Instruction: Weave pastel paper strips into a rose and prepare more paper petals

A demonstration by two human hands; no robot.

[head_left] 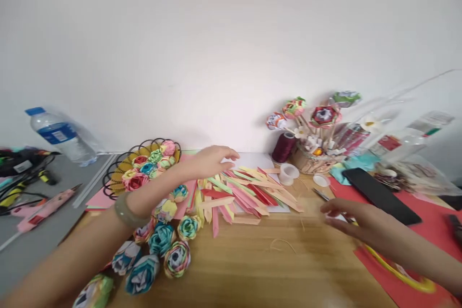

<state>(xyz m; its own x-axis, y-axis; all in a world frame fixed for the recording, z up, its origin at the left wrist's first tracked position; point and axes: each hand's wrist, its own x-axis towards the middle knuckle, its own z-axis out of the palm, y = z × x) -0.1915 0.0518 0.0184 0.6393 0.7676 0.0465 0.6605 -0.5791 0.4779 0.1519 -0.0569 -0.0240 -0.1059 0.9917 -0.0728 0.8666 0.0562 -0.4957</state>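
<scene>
My left hand (213, 161), a bracelet on its wrist, hangs over the back edge of a pile of cut paper strips (249, 192) in pink, red, peach and green. Its fingers are bent but apart, and nothing shows in them. On the right, my right hand (348, 219), a little blurred, is above a pair of scissors (400, 269) with yellow handles; thumb and fingers are apart. The hand covers the middle of the scissors, and whether it touches them I cannot tell. Several folded paper flowers (162, 239) lie below my left forearm.
A black wire basket (108, 180) holds more paper flowers. At the back stand a thread spool (284, 147), a small plastic cup (288, 173) and a flower pot (312, 161). A phone (382, 196) lies on red paper (433, 236). Left are a bottle (59, 135) and a pink glue gun (46, 209).
</scene>
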